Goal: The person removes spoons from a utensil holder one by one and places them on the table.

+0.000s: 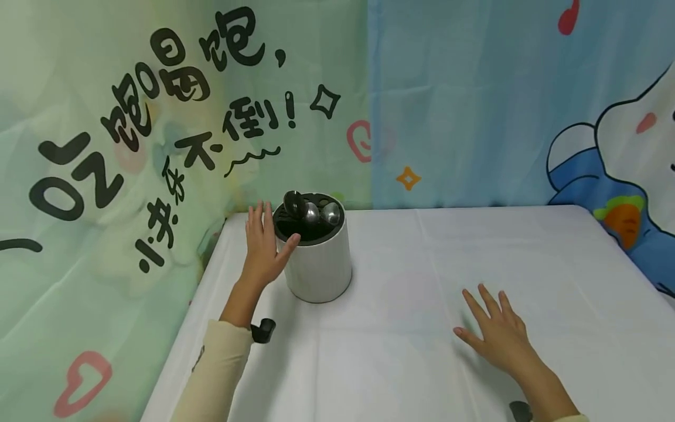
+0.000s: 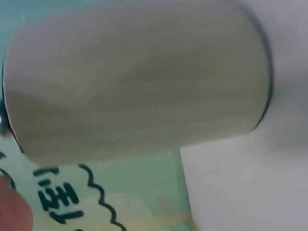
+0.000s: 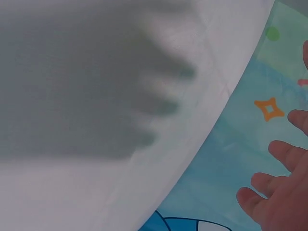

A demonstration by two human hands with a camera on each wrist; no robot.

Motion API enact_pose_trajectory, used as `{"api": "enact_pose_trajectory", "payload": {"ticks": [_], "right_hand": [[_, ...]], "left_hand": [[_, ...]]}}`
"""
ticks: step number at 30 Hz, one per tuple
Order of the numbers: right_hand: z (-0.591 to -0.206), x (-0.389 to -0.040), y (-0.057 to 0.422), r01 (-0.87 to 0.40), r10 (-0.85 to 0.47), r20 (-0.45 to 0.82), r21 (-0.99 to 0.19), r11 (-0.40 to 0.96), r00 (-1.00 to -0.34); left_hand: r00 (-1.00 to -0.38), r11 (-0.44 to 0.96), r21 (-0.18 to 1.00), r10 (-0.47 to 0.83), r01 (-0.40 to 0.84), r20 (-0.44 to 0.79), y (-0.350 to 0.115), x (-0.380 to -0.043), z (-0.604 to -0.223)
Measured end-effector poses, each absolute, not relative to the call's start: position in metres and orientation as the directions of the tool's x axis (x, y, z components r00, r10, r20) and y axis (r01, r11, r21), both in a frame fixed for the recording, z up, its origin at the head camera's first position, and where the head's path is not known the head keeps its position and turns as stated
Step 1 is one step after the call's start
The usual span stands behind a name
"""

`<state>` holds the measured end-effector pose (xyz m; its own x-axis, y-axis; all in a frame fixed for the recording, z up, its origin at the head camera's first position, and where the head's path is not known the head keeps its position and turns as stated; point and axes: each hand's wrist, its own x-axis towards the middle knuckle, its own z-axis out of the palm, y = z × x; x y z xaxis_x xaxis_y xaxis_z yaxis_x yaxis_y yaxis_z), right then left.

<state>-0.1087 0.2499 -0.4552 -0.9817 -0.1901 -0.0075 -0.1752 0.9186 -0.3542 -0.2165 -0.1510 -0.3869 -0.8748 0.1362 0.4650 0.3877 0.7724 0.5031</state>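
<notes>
I see the left hand (image 1: 265, 249) released, its fingers straight and its thumb spread out, close along the left side of a white cylindrical container (image 1: 320, 269); from the head view I cannot tell whether skin and wall actually meet. The container stands upright on the white-covered bench (image 1: 401, 340), toward the far edge and left of the middle, and a dark insert (image 1: 311, 237) fills its mouth. Out of that insert rise a black rounded utensil head (image 1: 295, 205) and two shiny metal ones, the nearer to it (image 1: 312, 212) and the one at its right (image 1: 331, 214). My left wrist feed is mostly the container's pale wall, tipped sideways (that is the camera's angle, since the head view has it upright), with one blurred fingertip at the lower left corner. I read the right hand (image 1: 498, 334) as released too, fingers fanned above the bench, well apart from the container, its soft shadow (image 3: 96, 86) spread over the cloth in the right wrist view. Behind the bench I have a green and blue printed backdrop (image 1: 464, 117), with a cartoon figure (image 1: 627, 176) at the right.
</notes>
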Motion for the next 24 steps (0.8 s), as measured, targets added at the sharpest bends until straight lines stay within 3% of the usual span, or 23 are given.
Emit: {"api": "enact_pose_trajectory", "payload": {"ticks": [4, 8, 16, 24], "right_hand": [[-0.46, -0.113, 0.245, -0.182, -0.202, -0.017, -0.36, 0.915, -0.979], [-0.467, -0.112, 0.238, -0.205, -0.228, -0.02, -0.368, 0.907, -0.973], [-0.463, -0.121, 0.216, -0.28, -0.28, 0.063, -0.422, 0.863, -0.958], [-0.419, -0.17, 0.155, -0.433, -0.393, 0.186, -0.447, 0.782, -0.901]], "left_hand": [[-0.924, 0.769, 0.534, 0.195, 0.353, 0.329, -0.164, -0.241, -0.384], [-0.931, 0.791, 0.501, 0.232, 0.35, 0.282, -0.173, -0.246, -0.393], [-0.897, 0.767, 0.529, 0.135, 0.363, 0.421, -0.161, -0.244, -0.402], [-0.859, 0.757, 0.547, 0.036, 0.357, 0.51, -0.142, -0.253, -0.406]]}}
